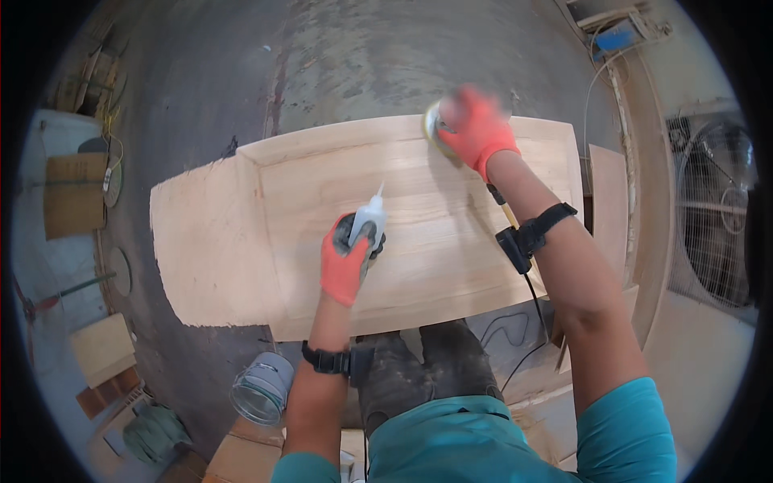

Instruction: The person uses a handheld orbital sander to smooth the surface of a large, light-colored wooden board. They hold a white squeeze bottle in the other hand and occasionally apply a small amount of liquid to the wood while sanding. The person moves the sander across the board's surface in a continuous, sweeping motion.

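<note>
A large pale wooden panel [217, 266] with angled, raised sides lies in front of me. Above its middle, my left hand [348, 253], in a red and black glove, is wrapped round a white squeeze bottle [369, 219] whose thin nozzle points up and away. At the panel's far edge on the right, my right hand [477, 133], also gloved, grips a round sander [436, 131]. Its pale yellow disc faces left, tilted up on its edge; the glove and motion blur hide most of its body. A yellow hose or cord runs back from it under my forearm.
A clear plastic bucket [263, 390] stands on the floor at the near left. To the right, a large caged fan [717, 209] stands beyond long boards [609, 217]. Cardboard [75, 196] leans at the far left. A black cable [538, 302] hangs by my right arm.
</note>
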Demonstrator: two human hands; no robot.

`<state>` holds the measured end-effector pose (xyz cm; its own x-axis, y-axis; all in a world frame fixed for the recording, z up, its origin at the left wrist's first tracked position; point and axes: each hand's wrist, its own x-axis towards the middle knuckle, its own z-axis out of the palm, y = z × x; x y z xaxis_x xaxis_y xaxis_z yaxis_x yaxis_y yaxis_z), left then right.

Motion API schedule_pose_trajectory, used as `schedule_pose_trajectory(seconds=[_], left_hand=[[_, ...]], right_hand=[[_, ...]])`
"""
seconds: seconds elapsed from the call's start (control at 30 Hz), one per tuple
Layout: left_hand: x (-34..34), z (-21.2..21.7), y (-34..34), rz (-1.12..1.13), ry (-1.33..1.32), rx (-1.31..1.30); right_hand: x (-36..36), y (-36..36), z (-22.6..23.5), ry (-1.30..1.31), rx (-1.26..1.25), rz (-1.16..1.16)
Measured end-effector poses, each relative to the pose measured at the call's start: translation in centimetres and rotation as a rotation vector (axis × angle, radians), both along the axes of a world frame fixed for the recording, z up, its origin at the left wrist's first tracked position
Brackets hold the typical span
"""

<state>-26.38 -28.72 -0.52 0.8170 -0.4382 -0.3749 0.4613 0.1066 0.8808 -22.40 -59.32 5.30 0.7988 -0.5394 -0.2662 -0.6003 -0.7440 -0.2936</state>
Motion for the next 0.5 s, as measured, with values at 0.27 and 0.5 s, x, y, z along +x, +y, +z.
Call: schedule_pose_trajectory(seconds=[0.27, 0.5], left_hand=[[-2.5, -4.2, 16.9, 0.439, -0.009, -0.045], [0.4, -1.3, 24.3, 0.599, -0.148, 0.013]], right_hand=[[2.4, 8.8, -0.3, -0.054, -0.044, 0.126], [5.3, 14.7, 0.1, -0.065, -0.064, 0.221]])
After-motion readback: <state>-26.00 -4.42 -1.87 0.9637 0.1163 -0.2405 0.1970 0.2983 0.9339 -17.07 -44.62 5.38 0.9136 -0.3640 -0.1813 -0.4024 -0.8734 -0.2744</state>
